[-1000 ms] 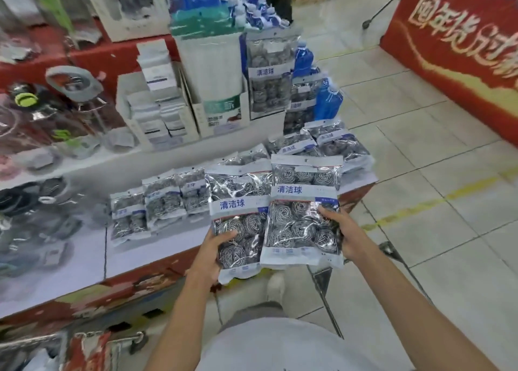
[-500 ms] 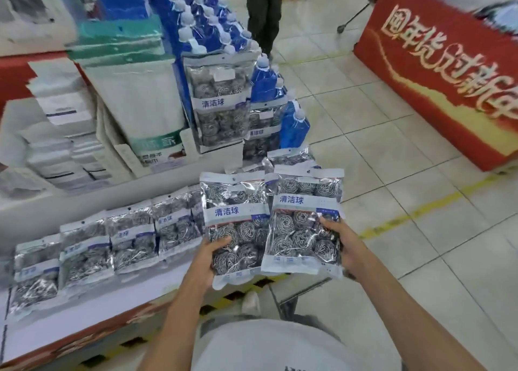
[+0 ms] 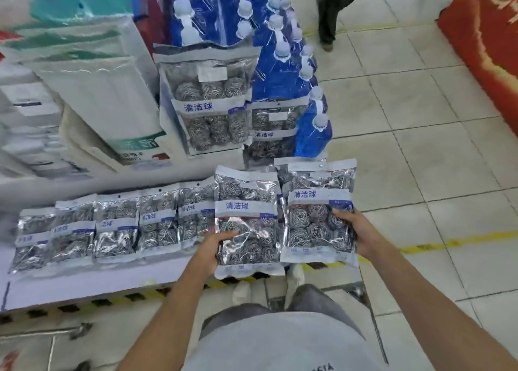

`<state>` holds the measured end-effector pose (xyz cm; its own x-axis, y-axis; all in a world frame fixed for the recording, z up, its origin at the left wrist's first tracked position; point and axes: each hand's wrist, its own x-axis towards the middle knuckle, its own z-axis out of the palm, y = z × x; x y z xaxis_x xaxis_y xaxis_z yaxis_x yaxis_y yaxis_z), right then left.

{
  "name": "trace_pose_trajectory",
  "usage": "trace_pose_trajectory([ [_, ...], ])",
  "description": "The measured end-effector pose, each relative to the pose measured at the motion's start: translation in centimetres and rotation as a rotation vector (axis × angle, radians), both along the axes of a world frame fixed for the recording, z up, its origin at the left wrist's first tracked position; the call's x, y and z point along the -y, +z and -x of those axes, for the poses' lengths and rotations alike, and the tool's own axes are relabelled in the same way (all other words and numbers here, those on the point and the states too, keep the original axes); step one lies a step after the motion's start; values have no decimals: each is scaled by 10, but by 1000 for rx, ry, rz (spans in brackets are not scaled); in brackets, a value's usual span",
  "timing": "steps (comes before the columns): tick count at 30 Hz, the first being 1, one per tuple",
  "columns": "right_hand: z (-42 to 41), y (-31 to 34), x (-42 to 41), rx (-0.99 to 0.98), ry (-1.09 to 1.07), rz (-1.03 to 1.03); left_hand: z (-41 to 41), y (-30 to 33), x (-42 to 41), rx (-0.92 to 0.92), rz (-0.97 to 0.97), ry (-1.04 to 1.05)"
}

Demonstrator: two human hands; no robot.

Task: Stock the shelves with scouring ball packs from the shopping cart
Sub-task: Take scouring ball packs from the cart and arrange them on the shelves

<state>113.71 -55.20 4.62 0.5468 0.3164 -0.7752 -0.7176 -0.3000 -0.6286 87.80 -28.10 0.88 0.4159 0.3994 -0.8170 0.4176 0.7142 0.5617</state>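
Observation:
My left hand (image 3: 213,248) grips the lower left edge of one scouring ball pack (image 3: 246,202), a clear bag of steel wool balls with a white and blue label. My right hand (image 3: 354,230) grips the right side of a second pack (image 3: 311,216). Both packs are held upright over the right end of the low white shelf (image 3: 98,283). A row of several packs (image 3: 112,227) lies flat on that shelf to the left. Two larger packs (image 3: 208,104) stand upright behind. A metal bar of the cart (image 3: 42,332) shows at bottom left.
Blue refill pouches with white caps (image 3: 283,70) are stacked behind the standing packs. White boxed goods (image 3: 92,90) fill the shelf at left. A person's leg (image 3: 332,11) stands in the tiled aisle. A red banner (image 3: 487,42) borders the aisle at right.
The view has moved right along the shelf and closer to it. Both packs stay in my hands, now a little apart and over the shelf's right end.

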Motion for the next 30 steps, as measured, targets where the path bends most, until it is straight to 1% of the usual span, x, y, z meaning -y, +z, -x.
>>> trace_pose_trajectory([
  [6,-57,-24,-21,10,200,83,-43,-6,16,-44,40,131],
  [10,-78,-42,-35,-14,244,105,-58,-10,16,-84,37,109],
  [14,-88,-56,-38,4,319,181,-63,-21,13,-189,-99,86],
  [17,-87,-60,-39,120,271,236,-63,-25,14,-240,-230,21],
  [20,-80,-61,-39,241,274,287,-63,-27,16,-255,-289,-16],
  [25,-75,-62,-48,267,259,304,-69,-29,13,-274,-292,43],
  [30,-73,-63,-57,306,313,346,-71,-28,6,-276,-307,0],
])
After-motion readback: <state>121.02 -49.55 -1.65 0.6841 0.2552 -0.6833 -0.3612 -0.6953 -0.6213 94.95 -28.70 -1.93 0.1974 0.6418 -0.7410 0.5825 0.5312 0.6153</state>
